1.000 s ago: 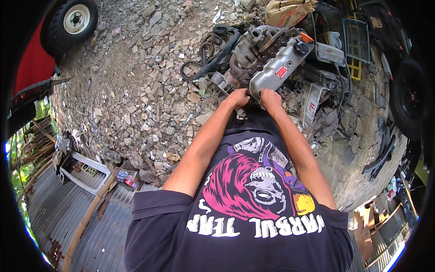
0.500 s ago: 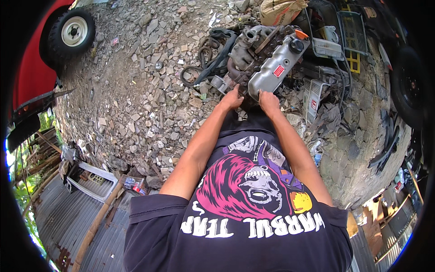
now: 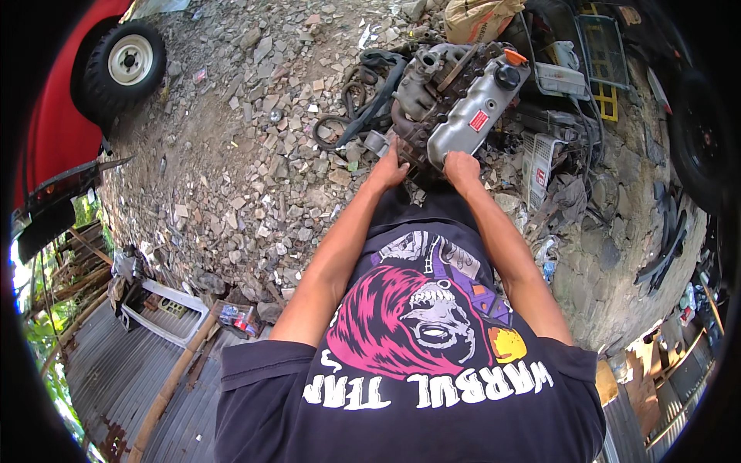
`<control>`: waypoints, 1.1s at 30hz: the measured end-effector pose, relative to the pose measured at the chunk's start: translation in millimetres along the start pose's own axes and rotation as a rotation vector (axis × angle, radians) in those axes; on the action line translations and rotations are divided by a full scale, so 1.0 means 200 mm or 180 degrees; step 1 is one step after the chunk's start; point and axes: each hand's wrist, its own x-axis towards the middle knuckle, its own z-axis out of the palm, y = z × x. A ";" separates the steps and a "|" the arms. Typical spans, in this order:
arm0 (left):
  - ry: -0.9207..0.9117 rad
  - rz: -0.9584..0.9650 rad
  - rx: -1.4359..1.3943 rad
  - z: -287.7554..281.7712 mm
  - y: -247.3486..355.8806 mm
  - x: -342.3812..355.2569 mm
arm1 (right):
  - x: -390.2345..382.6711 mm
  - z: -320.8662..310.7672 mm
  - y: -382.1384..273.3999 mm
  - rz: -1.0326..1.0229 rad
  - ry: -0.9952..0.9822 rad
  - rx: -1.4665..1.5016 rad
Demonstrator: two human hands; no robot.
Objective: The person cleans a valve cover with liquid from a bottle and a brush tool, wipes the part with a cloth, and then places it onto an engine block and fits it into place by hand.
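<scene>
A car engine (image 3: 421, 100) stands tilted on the rubble before me, with a long silver valve cover (image 3: 472, 116) on its right side. The cover carries a red label, a black cap and an orange piece at its far end. My left hand (image 3: 391, 167) grips the near left of the engine, beside a round metal outlet, one finger stretched along it. My right hand (image 3: 461, 170) is closed in a fist at the cover's near end, holding the engine there. The fingertips of my right hand are hidden beneath it.
Black hoses (image 3: 347, 127) lie left of the engine. A paper sack (image 3: 475, 19), a white plastic crate (image 3: 538, 166) and other parts crowd its far and right sides. A red vehicle's wheel (image 3: 130, 63) is at far left, a dark tyre (image 3: 698, 143) at right. Broken stone covers the ground.
My left hand has shifted slightly along the engine's near left side. My right fist has tightened at the cover's near end. The view has moved a little; the engine stays about where it was.
</scene>
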 end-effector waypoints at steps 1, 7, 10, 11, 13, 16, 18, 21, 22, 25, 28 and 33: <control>0.0001 -0.0017 -0.0030 -0.01 -0.02 -0.01 | 0.00 0.00 -0.03 0.0180 0.0003 -0.0004; 0.0007 -0.0184 0.0036 -0.03 -0.05 -0.02 | 0.02 -0.06 0.07 -0.1146 -0.0179 -0.0695; 0.0018 -0.0118 0.0079 -0.03 -0.06 -0.02 | 0.00 -0.06 0.08 -0.1024 -0.0150 -0.0465; -0.0010 -0.0158 0.0062 -0.03 -0.06 -0.02 | -0.02 -0.06 0.07 -0.0913 -0.0185 -0.0275; -0.0057 -0.0230 0.0033 -0.05 -0.06 -0.02 | -0.06 -0.05 0.04 -0.0500 -0.0148 0.0041; -0.0080 -0.0177 0.0154 -0.03 -0.05 -0.03 | -0.07 -0.05 -0.06 0.0260 -0.0117 0.0386; -0.0144 -0.0168 0.0124 -0.03 -0.02 -0.03 | -0.08 -0.04 -0.06 0.0552 -0.0161 0.0541; -0.0208 -0.0141 0.0106 -0.01 0.01 -0.01 | -0.02 -0.08 0.02 -0.0091 -0.0490 0.0307; -0.0224 -0.0148 0.0106 0.00 0.01 -0.01 | -0.01 -0.09 0.04 -0.0425 -0.0408 0.0202; -0.0256 -0.0067 0.0262 0.00 0.01 0.02 | 0.00 -0.08 0.13 -0.1322 -0.0225 -0.0244; -0.0410 -0.0143 0.0179 0.01 0.01 0.02 | 0.00 -0.06 0.19 -0.1487 -0.0145 -0.0242; -0.0390 -0.0077 0.0466 0.02 -0.02 0.03 | -0.03 -0.05 0.14 -0.1286 -0.0138 -0.0223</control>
